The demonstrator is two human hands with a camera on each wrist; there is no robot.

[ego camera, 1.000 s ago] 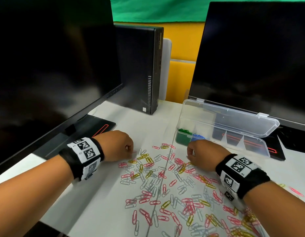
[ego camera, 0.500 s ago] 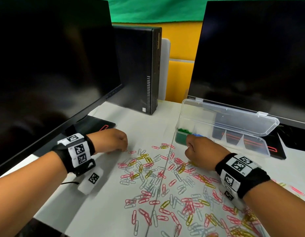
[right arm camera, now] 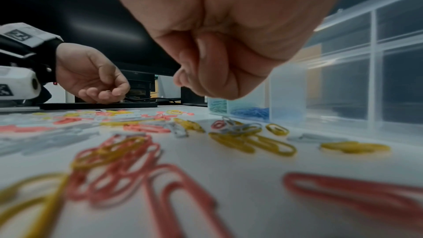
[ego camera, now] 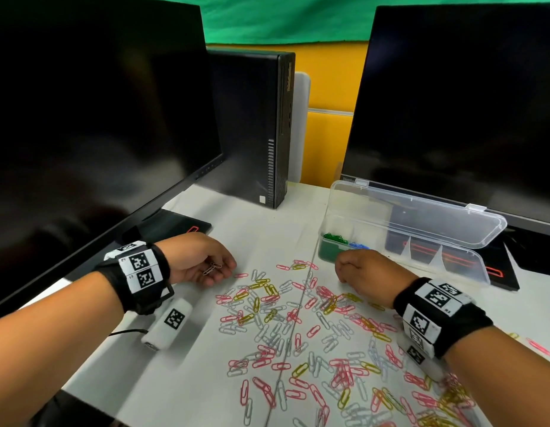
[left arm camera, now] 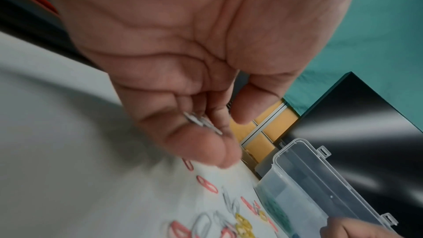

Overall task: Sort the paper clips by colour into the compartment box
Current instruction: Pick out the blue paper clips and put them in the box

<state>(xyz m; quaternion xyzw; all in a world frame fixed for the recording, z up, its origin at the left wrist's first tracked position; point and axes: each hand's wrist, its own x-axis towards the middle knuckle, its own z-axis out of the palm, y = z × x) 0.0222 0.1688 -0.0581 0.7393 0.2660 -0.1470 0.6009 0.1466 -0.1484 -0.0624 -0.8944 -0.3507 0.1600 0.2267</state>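
Pink, yellow and white paper clips (ego camera: 298, 318) lie scattered over white paper. My left hand (ego camera: 218, 269) sits at the pile's far left edge, rolled palm-up. Its curled fingers cup a few white clips (left arm camera: 201, 122), seen again in the head view as white clips (ego camera: 211, 268). My right hand (ego camera: 344, 272) hovers in a fist just in front of the clear compartment box (ego camera: 452, 263). In the right wrist view that hand (right arm camera: 194, 82) has its fingers tucked in and no clip shows. The box's left end holds green clips (ego camera: 335, 238) and blue clips (ego camera: 358, 245); its lid (ego camera: 421, 217) stands open.
Two dark monitors (ego camera: 98, 118) (ego camera: 468, 103) flank a black mini PC (ego camera: 255, 127) at the back. Black monitor bases with red trim (ego camera: 175, 226) sit behind the hands. More clips reach toward the near right paper edge (ego camera: 446, 396).
My left hand has rolled from knuckles-up to palm-up, showing white clips in its fingers, and its wrist camera now hangs in view. My right hand has barely moved.
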